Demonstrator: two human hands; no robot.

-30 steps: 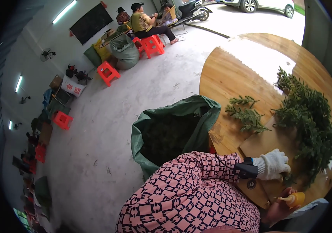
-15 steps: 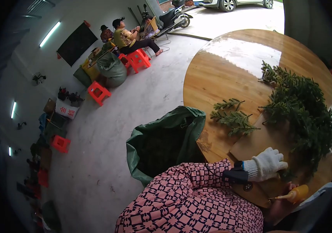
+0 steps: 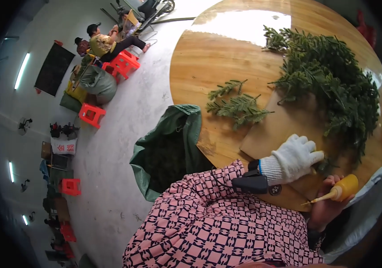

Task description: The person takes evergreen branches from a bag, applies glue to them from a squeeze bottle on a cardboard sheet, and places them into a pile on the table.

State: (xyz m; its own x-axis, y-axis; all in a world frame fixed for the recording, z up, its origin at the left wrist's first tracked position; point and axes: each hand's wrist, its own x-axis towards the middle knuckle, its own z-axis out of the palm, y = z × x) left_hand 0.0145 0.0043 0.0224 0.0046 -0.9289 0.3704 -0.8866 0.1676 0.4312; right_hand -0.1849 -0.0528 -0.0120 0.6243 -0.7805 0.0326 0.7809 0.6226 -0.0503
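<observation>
My left hand (image 3: 291, 158), in a white knitted glove, is over the board at the table's near side. Its fingers are closed on a small green sprig (image 3: 327, 166), mostly hidden beneath them. Close by on the right, my bare right hand (image 3: 324, 206) grips a yellow squeeze bottle (image 3: 346, 186), its thin nozzle aimed left. Beyond both hands lies a large pile of green artificial fir branches (image 3: 334, 80). Several loose fir sprigs (image 3: 240, 108) rest apart on the wood, left of the pile.
The round wooden table (image 3: 191, 67) has a flat brown board (image 3: 271, 134) on it. Left of it stands an open green sack (image 3: 142, 172) with dark contents. Red stools (image 3: 92, 115) dot the floor; a seated person (image 3: 104, 44) is at the far left.
The view has swung right and down, so the table and both hands appear further left and higher. The right hand and yellow bottle show more fully. Both hands keep their holds.
</observation>
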